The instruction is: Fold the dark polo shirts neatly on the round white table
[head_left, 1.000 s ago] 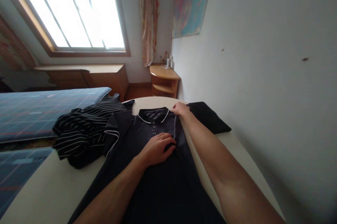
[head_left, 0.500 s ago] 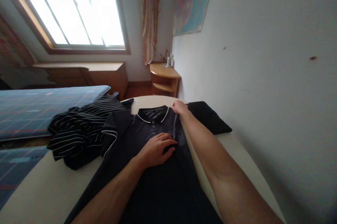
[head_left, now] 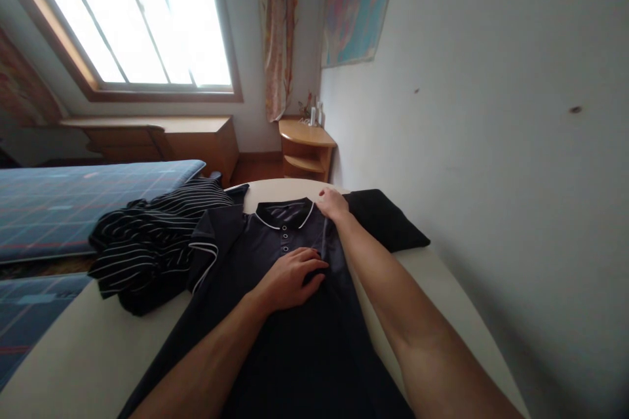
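Observation:
A dark polo shirt point(head_left: 230, 281) lies face up, its collar pointing away from me. White piping edges the collar and the sleeve on the left, and a few buttons run down the placket. My left hand point(head_left: 293, 277) rests on the chest just below the buttons, fingers stretched out and a little apart. At the shoulder right of the collar, my right hand point(head_left: 334, 203) is closed in a pinch on the shirt's fabric. The sleeve on that side is not visible; it seems folded in or hidden by my hand and forearm.
Under the shirt is a pale round-edged table point(head_left: 93, 347). A crumpled striped black garment point(head_left: 147, 235) lies to the left, a folded black cloth point(head_left: 386, 219) to the right. Beyond are a blue checked mattress point(head_left: 98, 199), a wooden corner shelf point(head_left: 307, 134) and a white wall point(head_left: 472, 143).
Hardly anything differs. The view has shifted very slightly, and both hands keep their places on the shirt, the right with its fingertips a touch higher.

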{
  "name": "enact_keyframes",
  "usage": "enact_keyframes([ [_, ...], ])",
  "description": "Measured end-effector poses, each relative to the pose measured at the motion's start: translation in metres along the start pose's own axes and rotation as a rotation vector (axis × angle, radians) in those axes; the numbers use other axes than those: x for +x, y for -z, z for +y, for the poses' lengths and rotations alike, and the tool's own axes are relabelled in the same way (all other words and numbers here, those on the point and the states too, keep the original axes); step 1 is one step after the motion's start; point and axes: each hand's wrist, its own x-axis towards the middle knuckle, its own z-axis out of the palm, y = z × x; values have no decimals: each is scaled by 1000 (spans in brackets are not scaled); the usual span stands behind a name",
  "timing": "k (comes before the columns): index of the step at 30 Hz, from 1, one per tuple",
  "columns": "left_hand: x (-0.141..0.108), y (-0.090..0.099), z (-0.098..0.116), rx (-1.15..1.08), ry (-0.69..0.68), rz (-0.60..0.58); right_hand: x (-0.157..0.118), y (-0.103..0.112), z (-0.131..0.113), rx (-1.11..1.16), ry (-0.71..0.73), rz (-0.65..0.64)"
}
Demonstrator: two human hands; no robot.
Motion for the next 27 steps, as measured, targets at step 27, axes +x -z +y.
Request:
enact_keyframes([
  [27,-9,19,-6,100,127,229,-21,25,-24,186,-30,98],
])
